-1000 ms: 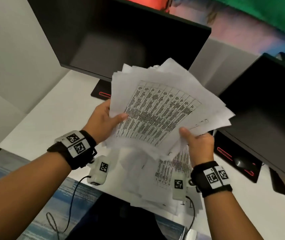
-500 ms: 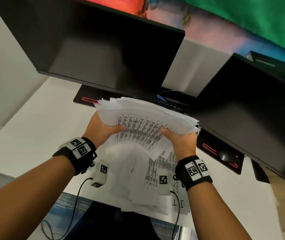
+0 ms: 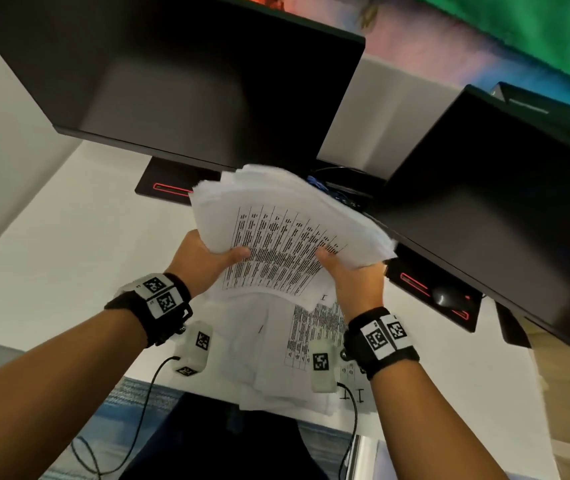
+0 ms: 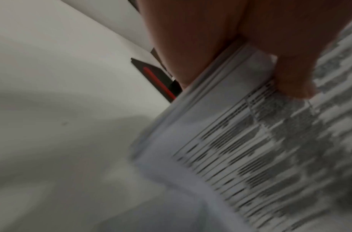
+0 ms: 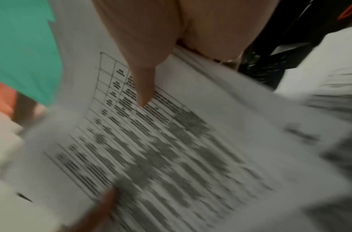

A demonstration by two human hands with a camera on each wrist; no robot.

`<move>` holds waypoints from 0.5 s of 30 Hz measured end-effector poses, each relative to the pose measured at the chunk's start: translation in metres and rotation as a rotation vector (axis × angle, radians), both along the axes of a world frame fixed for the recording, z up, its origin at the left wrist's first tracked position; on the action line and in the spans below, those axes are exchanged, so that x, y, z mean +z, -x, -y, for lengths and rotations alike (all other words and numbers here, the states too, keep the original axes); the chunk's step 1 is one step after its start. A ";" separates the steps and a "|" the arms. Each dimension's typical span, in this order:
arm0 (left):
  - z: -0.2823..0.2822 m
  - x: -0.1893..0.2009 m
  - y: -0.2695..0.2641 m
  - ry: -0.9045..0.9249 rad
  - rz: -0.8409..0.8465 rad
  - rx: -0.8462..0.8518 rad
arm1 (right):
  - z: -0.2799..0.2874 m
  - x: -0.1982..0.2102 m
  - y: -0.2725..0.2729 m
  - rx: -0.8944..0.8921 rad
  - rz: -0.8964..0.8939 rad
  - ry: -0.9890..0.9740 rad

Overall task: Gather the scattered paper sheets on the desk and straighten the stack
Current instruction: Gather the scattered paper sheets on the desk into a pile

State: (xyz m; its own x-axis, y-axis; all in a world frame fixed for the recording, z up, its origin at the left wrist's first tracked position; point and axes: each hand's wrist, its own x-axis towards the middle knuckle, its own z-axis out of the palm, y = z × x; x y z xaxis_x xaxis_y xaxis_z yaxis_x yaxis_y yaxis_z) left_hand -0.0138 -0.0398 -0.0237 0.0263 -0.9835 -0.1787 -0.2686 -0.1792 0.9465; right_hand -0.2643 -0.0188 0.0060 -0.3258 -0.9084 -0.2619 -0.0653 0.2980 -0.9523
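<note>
A thick, uneven bundle of white printed sheets (image 3: pixel 287 223) hangs tilted above the desk, a table of black text on its top page. My left hand (image 3: pixel 207 261) grips its left edge, thumb on top, fingers hidden beneath. My right hand (image 3: pixel 352 271) grips the right edge the same way. The left wrist view shows the bundle's layered edge (image 4: pixel 214 87) under my thumb (image 4: pixel 294 78). In the right wrist view my thumb (image 5: pixel 139 75) presses on the printed top sheet (image 5: pixel 171 141). More loose sheets (image 3: pixel 290 344) lie spread on the white desk (image 3: pixel 51 271) below the bundle.
Two dark monitors stand close behind: one at the left back (image 3: pixel 179 81), one at the right (image 3: pixel 501 209). Their black bases with red stripes (image 3: pixel 169 187) (image 3: pixel 428 289) sit on the desk. Cables (image 3: pixel 339 188) lie between them. A dark chair (image 3: pixel 214 441) is at the near edge.
The bundle, held up and fanned facing me a second ago, has tipped forward and come down towards the desk. Its sheets have drawn closer together. Both hands keep their grip.
</note>
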 end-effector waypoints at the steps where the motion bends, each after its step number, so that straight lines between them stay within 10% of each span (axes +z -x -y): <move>1: -0.003 -0.006 0.002 -0.032 0.013 0.006 | -0.003 -0.016 0.004 0.024 -0.223 -0.152; 5: 0.004 -0.003 0.006 0.015 0.156 0.058 | -0.030 -0.075 0.033 0.057 -0.827 -0.757; 15: 0.006 -0.017 -0.067 -0.215 0.141 0.124 | -0.050 -0.095 0.063 -0.097 -0.631 -0.747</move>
State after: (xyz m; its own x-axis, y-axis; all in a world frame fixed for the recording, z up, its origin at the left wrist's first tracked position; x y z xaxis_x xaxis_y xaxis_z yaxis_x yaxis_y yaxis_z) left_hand 0.0537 -0.0459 -0.0410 0.1833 -0.9114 -0.3685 -0.3581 -0.4110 0.8384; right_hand -0.3270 0.0316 -0.0890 -0.6679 -0.5419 -0.5102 -0.4407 0.8403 -0.3157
